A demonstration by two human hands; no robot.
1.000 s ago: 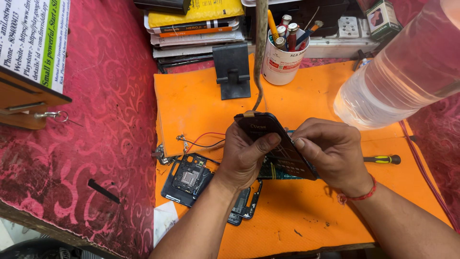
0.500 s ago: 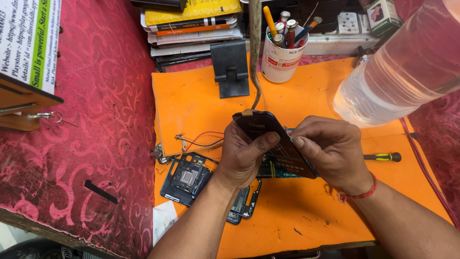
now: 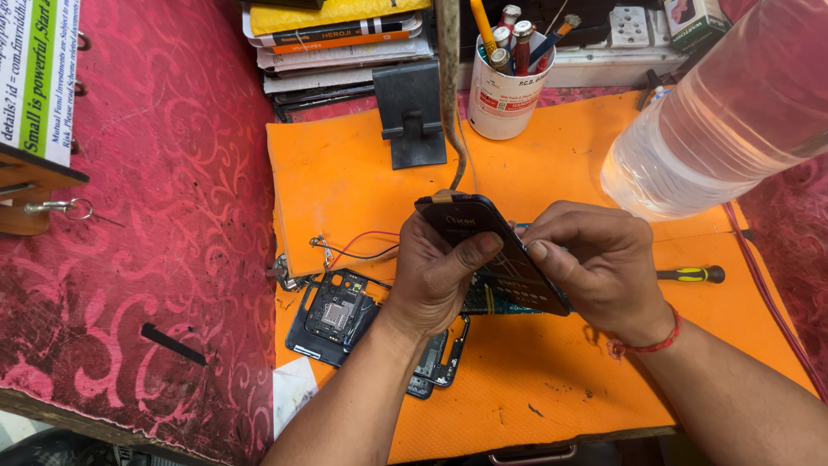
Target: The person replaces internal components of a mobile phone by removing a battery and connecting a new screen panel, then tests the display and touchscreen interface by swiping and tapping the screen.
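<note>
Both hands hold a dark phone (image 3: 492, 250) above the middle of an orange mat (image 3: 345, 173) that covers the surface. The left hand (image 3: 435, 276) wraps the phone from below and from its left side, with the thumb pressed across the front face near the top. The right hand (image 3: 599, 259) is curled at the phone's right edge, its thumb and forefinger pinched together against that edge; whether they hold a small tool there cannot be told. The phone is tilted, its top end pointing up and to the left, its lower end down to the right.

Under the hands, partly hidden, lies a green circuit board (image 3: 483, 298). Just left of the left wrist, a phone frame (image 3: 332, 315) rests flat on the mat with its inner parts showing, and a second black part (image 3: 440, 362) lies beneath the left forearm. Red and black wires (image 3: 362, 246) run across the mat near the frame.

A screwdriver (image 3: 694, 274) with a yellow and black handle lies right of the right hand, apart from it. Further back stand a black stand (image 3: 414, 116) and a white cup (image 3: 509, 95) full of pens and tools. A clear plastic bottle (image 3: 733, 121) fills the upper right of the view. A stack of books (image 3: 336, 39) sits behind the mat, and a red patterned cloth (image 3: 155, 216) covers the left side.
</note>
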